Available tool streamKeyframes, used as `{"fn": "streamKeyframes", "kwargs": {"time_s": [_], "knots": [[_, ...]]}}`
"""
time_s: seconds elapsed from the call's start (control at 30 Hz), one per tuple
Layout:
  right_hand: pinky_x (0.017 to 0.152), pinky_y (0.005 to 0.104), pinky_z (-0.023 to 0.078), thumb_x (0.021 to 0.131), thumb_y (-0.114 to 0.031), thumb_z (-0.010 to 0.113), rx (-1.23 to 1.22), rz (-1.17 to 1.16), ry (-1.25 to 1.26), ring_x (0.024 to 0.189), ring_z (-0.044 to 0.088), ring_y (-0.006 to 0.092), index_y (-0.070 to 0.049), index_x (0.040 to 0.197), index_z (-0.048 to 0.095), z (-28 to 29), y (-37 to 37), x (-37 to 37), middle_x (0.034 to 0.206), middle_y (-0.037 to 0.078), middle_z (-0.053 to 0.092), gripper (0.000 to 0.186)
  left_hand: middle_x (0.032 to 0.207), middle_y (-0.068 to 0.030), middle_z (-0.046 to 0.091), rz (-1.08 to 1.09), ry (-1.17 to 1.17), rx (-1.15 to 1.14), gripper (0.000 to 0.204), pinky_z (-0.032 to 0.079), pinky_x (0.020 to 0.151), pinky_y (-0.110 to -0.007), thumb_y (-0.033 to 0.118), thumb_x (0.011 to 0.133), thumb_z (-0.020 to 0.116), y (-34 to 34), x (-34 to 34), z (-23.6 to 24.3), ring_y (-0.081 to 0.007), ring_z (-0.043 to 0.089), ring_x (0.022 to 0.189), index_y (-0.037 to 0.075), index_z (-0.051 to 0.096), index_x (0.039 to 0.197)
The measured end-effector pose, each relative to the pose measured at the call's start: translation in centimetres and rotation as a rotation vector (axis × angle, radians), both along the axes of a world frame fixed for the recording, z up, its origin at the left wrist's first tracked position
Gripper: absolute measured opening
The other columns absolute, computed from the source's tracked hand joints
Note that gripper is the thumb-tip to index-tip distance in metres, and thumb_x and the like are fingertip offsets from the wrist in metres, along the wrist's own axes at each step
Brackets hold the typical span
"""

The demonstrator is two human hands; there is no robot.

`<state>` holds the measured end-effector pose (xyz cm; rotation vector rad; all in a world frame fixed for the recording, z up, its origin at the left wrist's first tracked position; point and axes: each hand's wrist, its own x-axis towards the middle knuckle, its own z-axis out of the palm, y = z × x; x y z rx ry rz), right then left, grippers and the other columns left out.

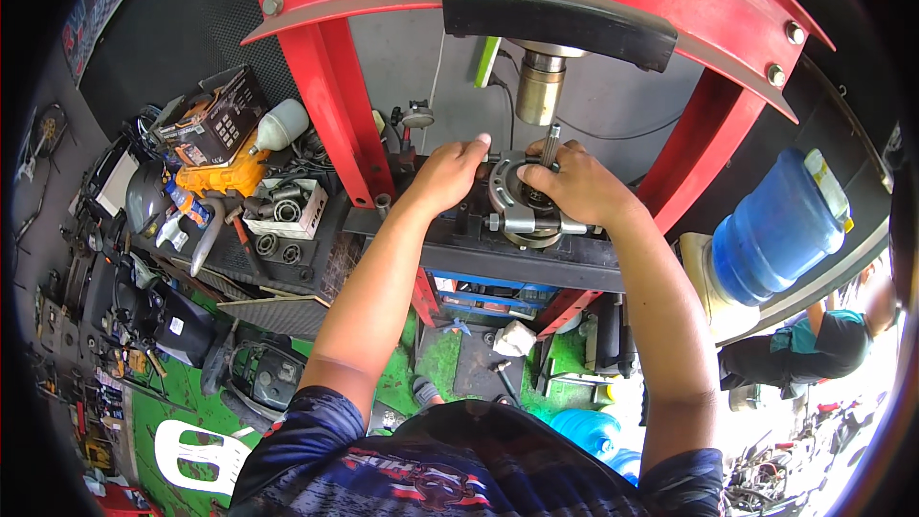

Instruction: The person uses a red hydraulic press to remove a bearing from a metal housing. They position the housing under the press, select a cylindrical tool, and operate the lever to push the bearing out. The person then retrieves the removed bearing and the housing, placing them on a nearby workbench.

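On the bed of a red shop press sits a round metal bearing separator [518, 221] with bolts through its sides. A splined shaft [551, 146] stands up through its middle, slightly tilted, below the press ram [541, 91] and apart from it. My left hand [448, 174] is closed at the separator's far left bolt end, thumb raised; its fingertips are partly hidden. From the right, my right hand [577, 184] wraps over the separator beside the shaft, thumb across the ring and fingers behind the shaft. The part inside the ring is mostly covered by this hand.
The red press frame [337, 105] has posts on both sides. A left-hand bench holds a hammer [243, 237], bearings, a box [215, 120] and a spray gun. A blue water jug [777, 230] stands right. Behind it, another person [814, 345] bends over. A white plastic chair [198, 457] is lower left.
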<state>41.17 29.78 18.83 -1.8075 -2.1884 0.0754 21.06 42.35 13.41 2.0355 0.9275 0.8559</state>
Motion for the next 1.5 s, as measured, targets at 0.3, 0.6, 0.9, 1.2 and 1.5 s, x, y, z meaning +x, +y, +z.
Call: {"fn": "streamKeyframes", "kwargs": {"time_s": [0.3,0.6,0.9,1.2,1.5], "knots": [[0.113,0.0427,0.042,0.096,-0.05,0.058,-0.078,-0.041,0.191,0.133,0.054,0.039,-0.005,0.139,0.061,0.8,-0.1,-0.2,0.137,0.028,0.06,0.062,0.121,-0.0189,0.068,-0.096,-0.029,-0.1,0.053,0.044,0.103,-0.036,0.041,0.106,0.046,1.0,-0.6,-0.6,-0.0286,0.062,0.114,-0.006,0.062,0.124],[0.105,0.0474,0.048,0.095,-0.038,0.06,0.022,0.03,0.052,0.121,0.059,0.0462,-0.015,0.132,0.065,-0.1,0.4,0.2,0.134,0.028,0.06,0.044,0.096,-0.0217,0.063,0.1,-0.155,0.178,0.034,0.048,0.088,-0.042,0.03,0.106,0.052,-4.2,-2.8,2.2,-0.0373,0.063,0.093,-0.002,0.062,0.108],[0.106,0.0506,0.048,0.092,-0.055,0.057,-0.102,-0.118,0.289,0.123,0.057,0.0486,-0.002,0.129,0.065,0.0,0.8,0.2,0.114,0.034,0.068,0.066,0.106,-0.0144,0.062,-0.034,-0.033,0.218,0.026,0.05,0.087,-0.038,0.017,0.104,0.057,-11.6,-4.3,0.4,-0.0259,0.06,0.094,0.002,0.057,0.125],[0.104,0.0491,0.051,0.091,-0.053,0.061,-0.092,-0.15,0.302,0.115,0.065,0.0472,-0.011,0.145,0.056,-0.7,0.0,0.9,0.129,0.036,0.058,0.069,0.082,-0.0051,0.053,-0.133,-0.358,-0.248,0.029,0.043,0.073,-0.031,0.029,0.102,0.048,-9.6,-2.2,-2.0,-0.0147,0.052,0.08,0.003,0.055,0.091],[0.107,0.0487,0.048,0.092,-0.054,0.059,-0.109,-0.144,0.378,0.129,0.057,0.0395,-0.011,0.136,0.064,0.3,-1.0,0.6,0.121,0.023,0.07,0.062,0.08,-0.0024,0.051,-0.093,-0.341,-0.357,0.023,0.044,0.068,-0.029,0.028,0.098,0.049,-9.8,-2.8,-2.0,-0.013,0.053,0.075,0.006,0.053,0.092]]}}
